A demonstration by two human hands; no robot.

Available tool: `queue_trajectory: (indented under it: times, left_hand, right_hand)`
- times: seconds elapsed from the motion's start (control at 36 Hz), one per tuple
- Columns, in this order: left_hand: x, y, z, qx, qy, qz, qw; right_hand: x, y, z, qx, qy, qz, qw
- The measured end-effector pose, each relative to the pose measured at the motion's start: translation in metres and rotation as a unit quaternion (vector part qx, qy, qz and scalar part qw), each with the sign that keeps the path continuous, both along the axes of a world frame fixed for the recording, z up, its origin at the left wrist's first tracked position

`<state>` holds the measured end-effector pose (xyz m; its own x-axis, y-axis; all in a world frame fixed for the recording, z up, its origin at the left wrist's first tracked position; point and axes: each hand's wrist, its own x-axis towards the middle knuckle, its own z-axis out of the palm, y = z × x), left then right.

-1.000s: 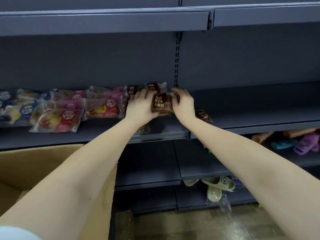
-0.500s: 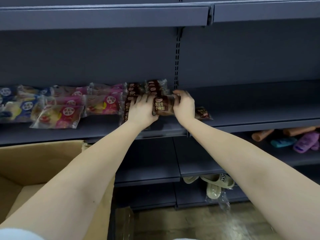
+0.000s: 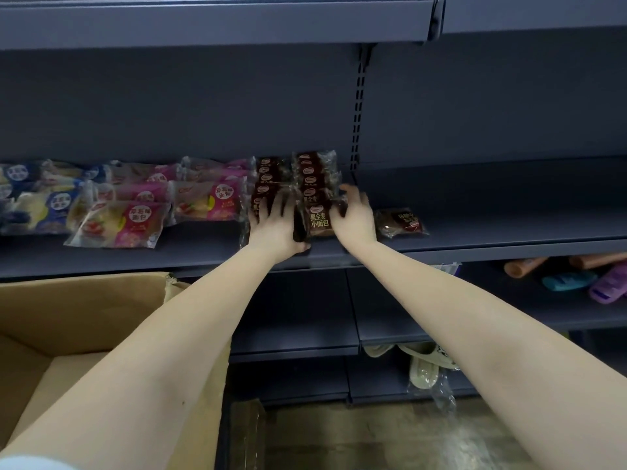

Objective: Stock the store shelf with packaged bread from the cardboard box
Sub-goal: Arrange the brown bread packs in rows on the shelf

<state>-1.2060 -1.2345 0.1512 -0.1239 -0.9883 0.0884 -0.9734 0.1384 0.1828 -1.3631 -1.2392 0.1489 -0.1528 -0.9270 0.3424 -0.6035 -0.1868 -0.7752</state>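
Note:
A brown bread pack (image 3: 318, 221) lies at the front of the right of two columns of brown packs (image 3: 314, 174) on the grey middle shelf (image 3: 492, 244). My left hand (image 3: 273, 225) rests flat on the left brown column, fingers spread, thumb against the front pack's left edge. My right hand (image 3: 354, 217) holds that pack's right end between thumb and fingers. The open cardboard box (image 3: 81, 310) stands at the lower left, partly hidden by my left forearm; I cannot see what is inside it.
Pink packs (image 3: 203, 201) and blue packs (image 3: 37, 198) fill the shelf's left part. One brown pack (image 3: 402, 222) lies alone right of my right hand. Slippers (image 3: 576, 278) sit on lower shelves. Another shelf (image 3: 217, 25) hangs overhead.
The brown pack held between both hands has come down onto the shelf at the front of the right column. My left hand has flattened over the left column.

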Motion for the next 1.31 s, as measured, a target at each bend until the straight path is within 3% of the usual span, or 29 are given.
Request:
queue_trajectory:
  times: [0.11, 0.22, 0.72, 0.94, 1.31]
  left_hand:
    - [-0.001, -0.002, -0.01, 0.035, 0.006, 0.031, 0.999]
    - [0.0, -0.005, -0.02, 0.031, 0.0, 0.02, 0.999]
    - [0.014, -0.005, -0.037, -0.116, 0.09, -0.002, 0.989]
    - [0.013, -0.01, -0.043, -0.179, 0.103, 0.009, 0.978]
    - [0.013, -0.022, -0.044, -0.2, 0.075, -0.006, 0.977]
  right_hand:
    - [0.001, 0.002, -0.013, 0.018, 0.072, 0.063, 0.995]
    - [-0.002, 0.003, -0.023, 0.015, 0.138, 0.061, 0.988]
    - [0.008, -0.009, -0.035, 0.057, 0.117, 0.036, 0.991]
    - [0.009, -0.008, -0.038, 0.04, 0.131, 0.017, 0.99]
    - [0.013, -0.008, -0.041, 0.033, 0.142, -0.019, 0.989]
